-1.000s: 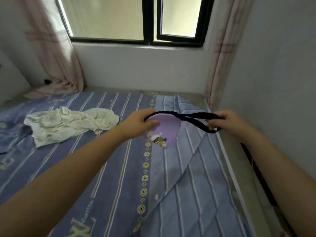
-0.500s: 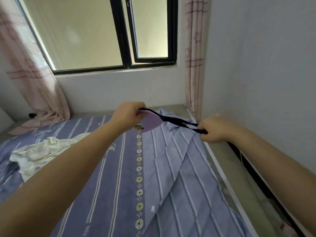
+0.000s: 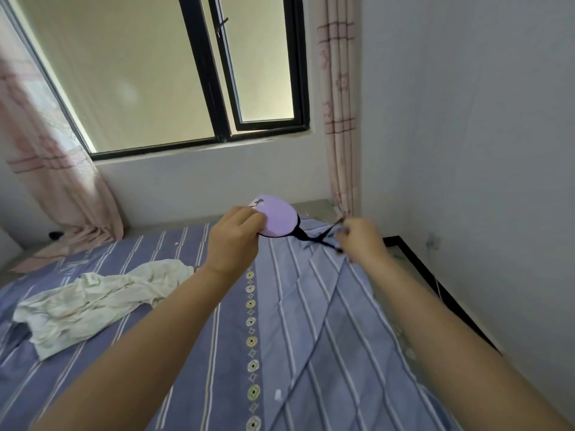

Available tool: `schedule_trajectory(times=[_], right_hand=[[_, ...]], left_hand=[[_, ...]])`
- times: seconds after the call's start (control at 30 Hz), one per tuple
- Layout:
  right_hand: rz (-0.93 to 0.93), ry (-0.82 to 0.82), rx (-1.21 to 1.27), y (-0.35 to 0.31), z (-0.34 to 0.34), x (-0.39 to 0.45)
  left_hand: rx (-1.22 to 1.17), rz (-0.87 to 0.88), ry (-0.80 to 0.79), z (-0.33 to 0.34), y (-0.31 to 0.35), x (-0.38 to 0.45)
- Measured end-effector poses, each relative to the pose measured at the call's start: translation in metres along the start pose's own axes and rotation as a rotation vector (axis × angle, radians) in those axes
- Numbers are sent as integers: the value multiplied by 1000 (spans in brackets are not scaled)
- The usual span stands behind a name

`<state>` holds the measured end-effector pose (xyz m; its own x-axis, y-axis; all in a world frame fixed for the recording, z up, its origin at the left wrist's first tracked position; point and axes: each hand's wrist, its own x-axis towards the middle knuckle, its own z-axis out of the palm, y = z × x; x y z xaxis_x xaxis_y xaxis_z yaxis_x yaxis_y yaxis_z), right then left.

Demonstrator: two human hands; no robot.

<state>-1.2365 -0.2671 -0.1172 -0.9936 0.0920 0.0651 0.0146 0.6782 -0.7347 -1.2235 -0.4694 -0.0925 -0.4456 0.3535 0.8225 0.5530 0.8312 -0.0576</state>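
A small round lilac pouch with black trim and a cartoon print is held up above the bed. My left hand grips its left edge. A thin black strap runs from the pouch's right side to my right hand, which pinches the strap's end. Both hands hover over the far part of a bed covered by a blue striped sheet. The strap hangs slack between the hands.
A crumpled white garment lies on the bed's left side. A black-framed window and pink curtains stand behind the bed. The grey wall runs close along the right, with a narrow gap and dark bed frame edge.
The pouch has turned so its lilac face shows upward. My hands have come closer together, so the strap is shorter and slack. My view has tilted up toward the window.
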Motion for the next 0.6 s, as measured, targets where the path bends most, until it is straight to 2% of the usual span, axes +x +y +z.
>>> schedule_trajectory(times=[0.03,0.07,0.1,0.13,0.2,0.27,0.4,0.5,0.6], right_hand=[[12,-226,-84,4,4,-4],[46,-434,-5,5,7,-9],[72,-576,157,5,8,-13],[83,-611,357,6,10,-13],[69,-491,728,5,13,-11],[6,-340,914,-4,13,-9],[-100,-267,988,-15,12,-7],[-75,-242,1070,-16,10,-5],[-26,-227,1024,-17,10,-6]], left_hand=[[-14,3,39,0,0,1],[-38,1,82,1,-2,2],[-85,-11,117,1,-3,2],[-147,-23,142,1,-3,2],[-252,-2,166,0,0,-1],[-324,101,175,2,7,-5],[-431,264,158,0,9,-8],[-365,338,118,0,6,-8],[-282,386,83,-1,7,-10]])
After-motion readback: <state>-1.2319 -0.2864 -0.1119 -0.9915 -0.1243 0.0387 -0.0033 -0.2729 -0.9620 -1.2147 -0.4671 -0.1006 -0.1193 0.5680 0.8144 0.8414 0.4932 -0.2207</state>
